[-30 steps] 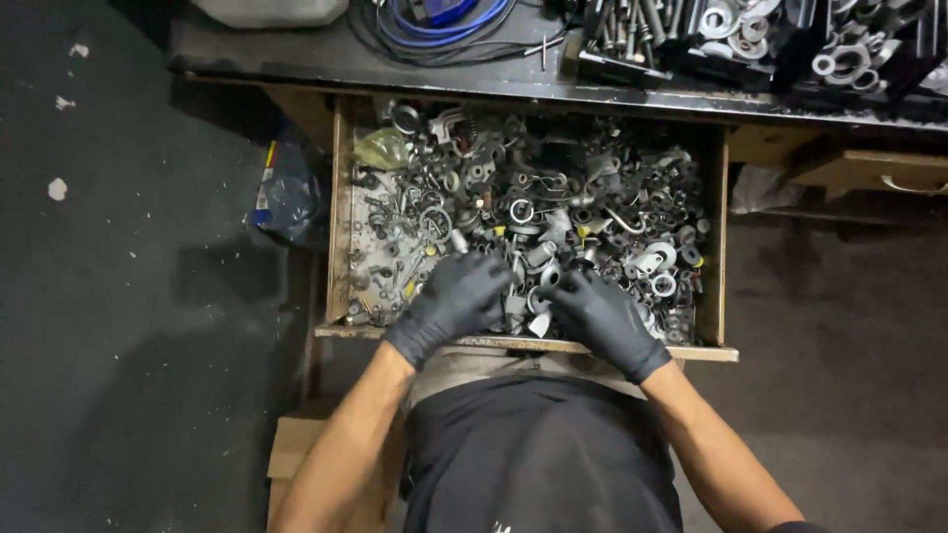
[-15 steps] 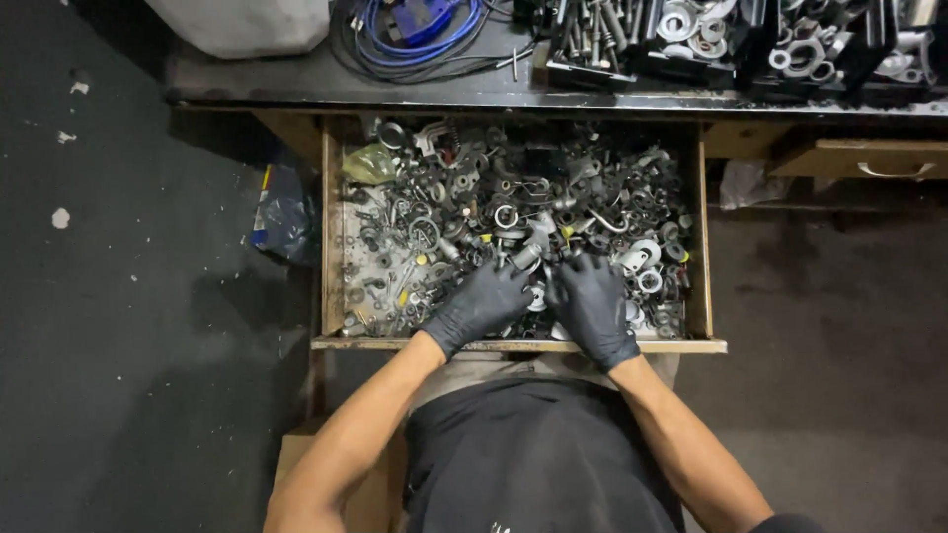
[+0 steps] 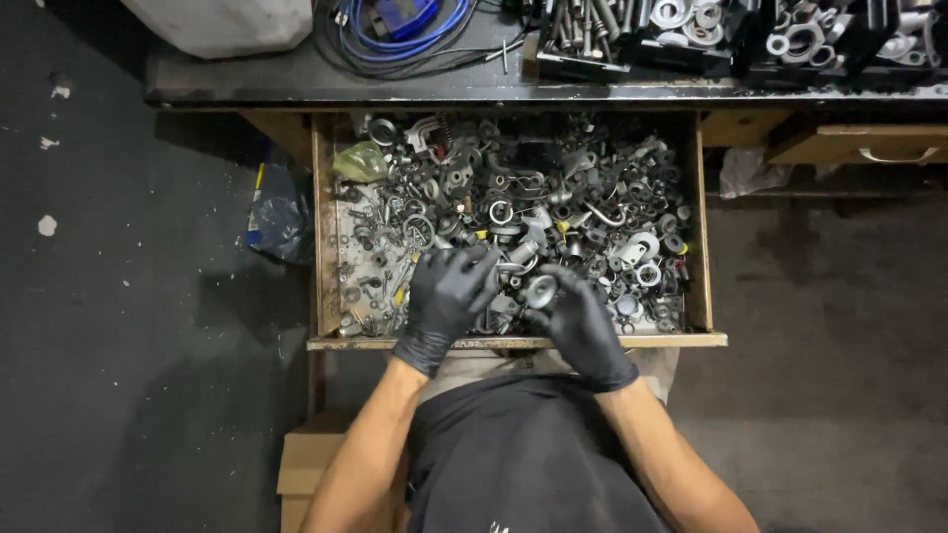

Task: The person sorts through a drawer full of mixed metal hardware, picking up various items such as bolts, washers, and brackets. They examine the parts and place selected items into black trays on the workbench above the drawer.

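Observation:
Both my hands wear black gloves and work in an open wooden drawer heaped with several grey metal parts: washers, rings, clamps, bolts and hooks. My left hand lies palm down on the pile in the drawer's near left half, fingers spread, with nothing gripped that I can see. My right hand is just to its right, near the front edge. Its fingertips pinch a small round silver metal cap, raised a little above the heap. The two hands are almost touching.
A black bench top above the drawer carries a blue cable coil, trays of bolts and washers and a white bag. A second drawer is at right, a blue plastic bag at left, a cardboard box below.
My left hand slid left and spread over the pile. My right hand drew back toward the front edge and now holds up a round silver cap.

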